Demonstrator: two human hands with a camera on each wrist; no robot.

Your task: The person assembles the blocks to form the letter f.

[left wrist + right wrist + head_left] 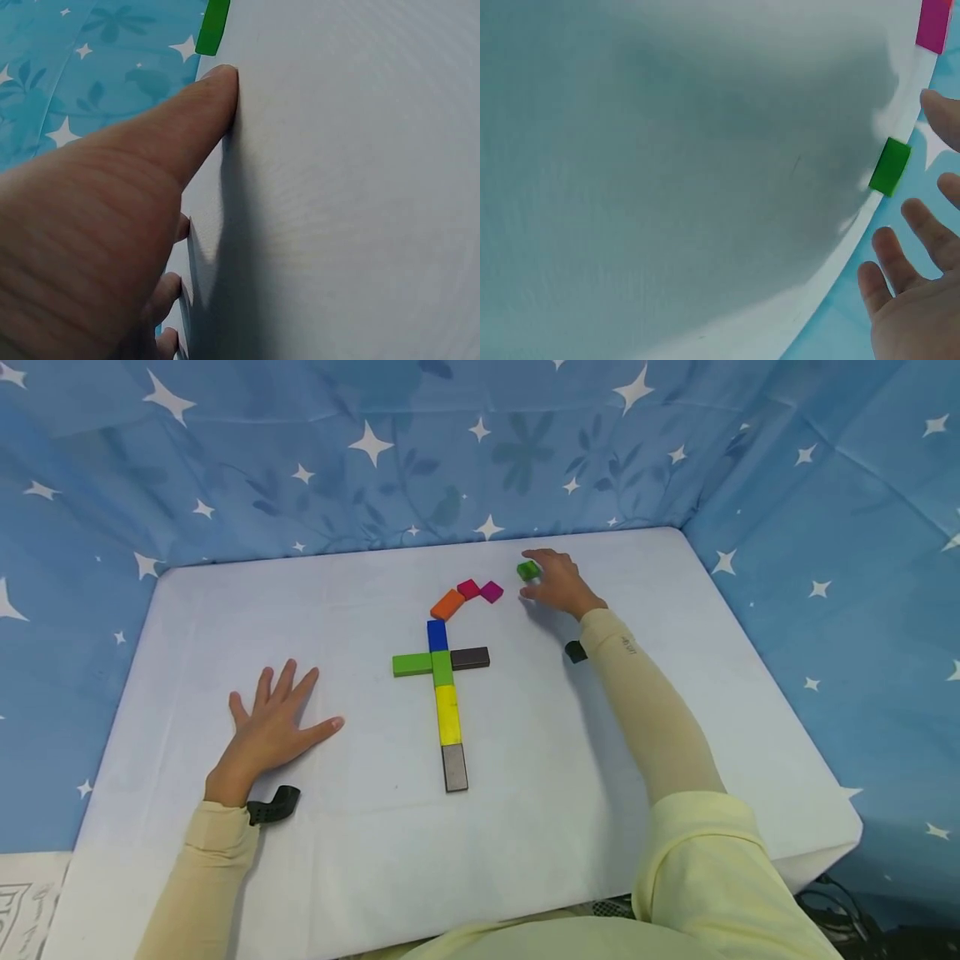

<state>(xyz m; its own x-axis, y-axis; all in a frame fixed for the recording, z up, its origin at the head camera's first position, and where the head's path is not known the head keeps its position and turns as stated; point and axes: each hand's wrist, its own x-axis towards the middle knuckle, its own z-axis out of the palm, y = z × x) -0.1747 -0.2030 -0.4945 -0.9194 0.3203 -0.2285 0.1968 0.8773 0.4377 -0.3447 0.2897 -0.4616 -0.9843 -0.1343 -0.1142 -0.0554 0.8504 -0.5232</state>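
My left hand [268, 735] rests on the white table with its fingers spread, left of the laid-out blocks; its thumb [191, 112] shows large in the left wrist view. At the far side, my right hand [558, 583] hovers with thumb and fingers apart beside a small green block [528, 570]. The right wrist view shows a gap between that green block [890, 166] and the fingers [904, 259]. Left of it lie a magenta block [492, 592], a red block [468, 589] and an orange block [447, 604], curving down to a blue block [437, 636].
Below the blue block, a green block [442, 669], a yellow block [447, 715] and a grey block [454, 768] run toward the near edge. A longer green block [412, 665] and a dark block [470, 658] stick out sideways. Blue star-patterned curtain [420, 485] borders the table [337, 852].
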